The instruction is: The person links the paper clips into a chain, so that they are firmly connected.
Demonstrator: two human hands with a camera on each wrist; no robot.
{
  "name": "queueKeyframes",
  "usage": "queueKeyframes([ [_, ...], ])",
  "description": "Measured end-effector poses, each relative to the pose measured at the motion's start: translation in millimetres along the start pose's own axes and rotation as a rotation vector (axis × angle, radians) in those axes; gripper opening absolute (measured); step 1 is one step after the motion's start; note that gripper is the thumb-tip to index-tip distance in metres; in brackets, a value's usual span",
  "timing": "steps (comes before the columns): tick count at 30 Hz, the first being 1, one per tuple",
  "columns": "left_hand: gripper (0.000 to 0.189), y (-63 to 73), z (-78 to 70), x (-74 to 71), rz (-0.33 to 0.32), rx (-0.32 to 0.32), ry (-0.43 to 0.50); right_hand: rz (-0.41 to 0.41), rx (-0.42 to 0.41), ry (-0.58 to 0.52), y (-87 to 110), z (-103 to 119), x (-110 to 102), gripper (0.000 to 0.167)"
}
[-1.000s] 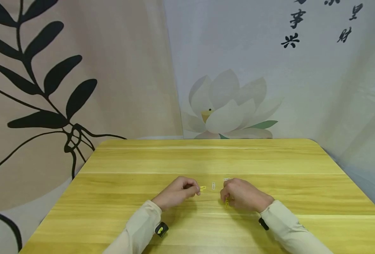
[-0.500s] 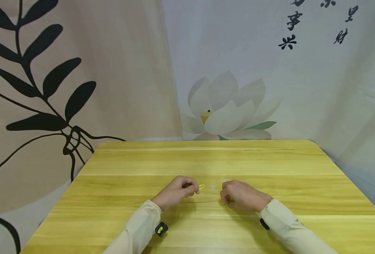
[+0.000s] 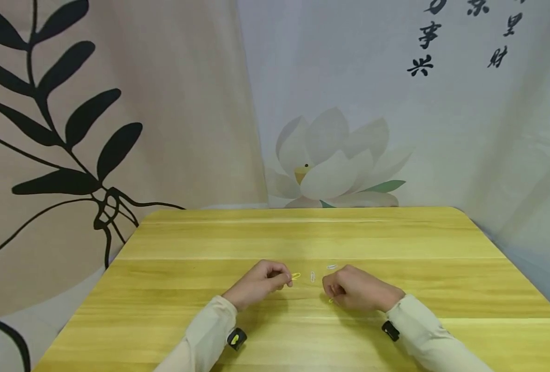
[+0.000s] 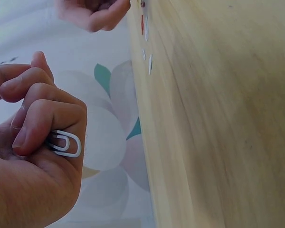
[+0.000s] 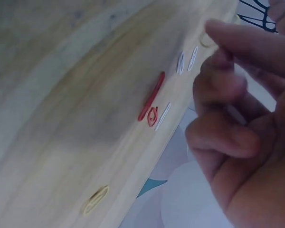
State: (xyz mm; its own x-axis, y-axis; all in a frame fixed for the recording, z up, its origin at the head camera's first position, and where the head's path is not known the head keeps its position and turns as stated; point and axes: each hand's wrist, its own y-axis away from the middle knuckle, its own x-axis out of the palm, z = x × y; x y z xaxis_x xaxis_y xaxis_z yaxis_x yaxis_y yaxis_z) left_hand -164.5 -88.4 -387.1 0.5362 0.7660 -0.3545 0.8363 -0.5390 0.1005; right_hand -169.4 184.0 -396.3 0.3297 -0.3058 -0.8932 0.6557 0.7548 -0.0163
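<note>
Two hands show on my feeds, both with curled fingers. I see the left hand (image 3: 259, 281) pinching a yellow clip (image 3: 295, 276) that juts from its fingertips toward the other hand. My left wrist view also shows a pale clip (image 4: 65, 144) tucked under its bent fingers; I cannot tell whether this is the same one. The right hand (image 3: 361, 288) is clamped on a second yellow clip (image 3: 331, 300), mostly hidden, its end peeking out below the fingers.

Between the hands, I have an upright-looking white clip (image 3: 312, 277), and just beyond the right knuckles a sideways white clip (image 3: 332, 267). From the right wrist, I make out a slim red piece (image 5: 152, 96), a red clip (image 5: 153, 116) and a white sliver (image 5: 163, 116) out past the curled fingers, with a third yellow clip (image 5: 96, 200) farther from the fingertips. All around the hands spreads the wooden table (image 3: 163, 289).
</note>
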Motion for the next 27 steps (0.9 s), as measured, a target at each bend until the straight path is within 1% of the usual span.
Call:
queueKeyframes([
  [7, 0.029, -0.2, 2.8, 1.5, 0.008, -0.003, 0.013, -0.019, 0.036, -0.021, 2.8, 1.0, 2.5, 0.024],
  [11, 0.029, -0.2, 3.6, 2.3, 0.01, -0.006, 0.021, -0.03, 0.038, -0.083, 2.7, -0.4, 6.1, 0.021],
  [15, 0.029, -0.2, 4.1, 2.7, 0.011, -0.007, 0.027, -0.069, -0.009, -0.171, 1.2, -2.2, 7.7, 0.016],
  [19, 0.029, -0.4, 4.1, 2.7, 0.02, -0.005, 0.032, -0.099, -0.044, -0.329, -0.6, -1.2, 5.3, 0.015],
  [21, 0.029, -0.6, 3.9, 2.8, 0.023, 0.0, 0.03, -0.096, -0.038, -0.42, -1.2, 0.1, 2.3, 0.017],
  [23, 0.029, -0.8, 3.4, 3.0, 0.027, 0.005, 0.029, -0.089, -0.033, -0.489, -1.6, 1.8, -1.0, 0.021],
  [25, 0.029, -1.2, 2.7, 3.5, 0.028, 0.011, 0.024, -0.086, -0.025, -0.531, -1.8, 3.6, -3.9, 0.025],
  [27, 0.029, -1.4, 1.8, 4.1, 0.032, 0.015, 0.024, -0.093, -0.023, -0.547, -2.3, 5.4, -5.7, 0.026],
])
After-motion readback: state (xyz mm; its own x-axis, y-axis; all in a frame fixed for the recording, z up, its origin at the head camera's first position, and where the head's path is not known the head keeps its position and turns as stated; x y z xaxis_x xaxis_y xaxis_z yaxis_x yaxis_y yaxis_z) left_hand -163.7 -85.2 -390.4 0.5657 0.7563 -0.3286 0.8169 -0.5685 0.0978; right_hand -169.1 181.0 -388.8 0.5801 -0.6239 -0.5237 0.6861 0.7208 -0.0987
